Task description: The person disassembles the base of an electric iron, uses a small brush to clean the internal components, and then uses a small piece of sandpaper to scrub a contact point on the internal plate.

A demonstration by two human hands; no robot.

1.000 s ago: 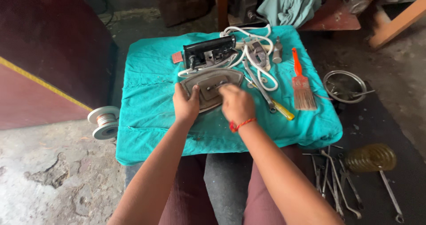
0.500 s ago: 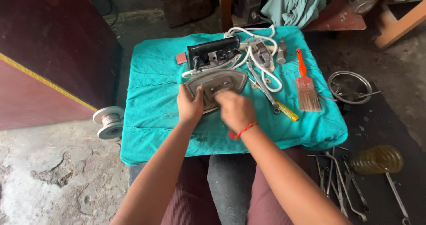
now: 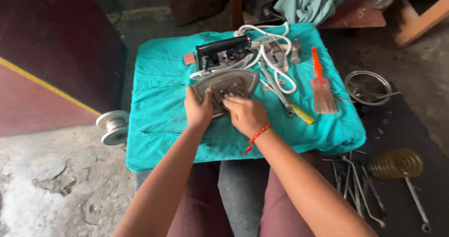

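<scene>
A grey metal iron soleplate (image 3: 228,85), pointed end toward the right, lies near the middle of a teal cloth (image 3: 159,101) spread over the small counter. The left hand (image 3: 199,109) lies on its near left edge, fingers bent over the rim and gripping it. The right hand (image 3: 246,115), a red thread around its wrist, rests on the plate's near side with fingertips pressed onto the small fittings at the centre; whether they pinch anything cannot be told. The two hands sit just beside each other.

Directly behind the soleplate lies the black iron body (image 3: 223,52), touching a white power cord (image 3: 273,59) that loops off to the right. A metal wrench (image 3: 276,89) and a yellow-handled screwdriver (image 3: 299,114) lie just right of the plate, and a paintbrush with an orange handle (image 3: 322,85) lies farther right on the cloth.

On the floor, a spool of wire (image 3: 113,127) stands left of the counter, a round metal bowl (image 3: 368,87) to the right, and loose hand tools (image 3: 360,190) lie near the person's right knee.
</scene>
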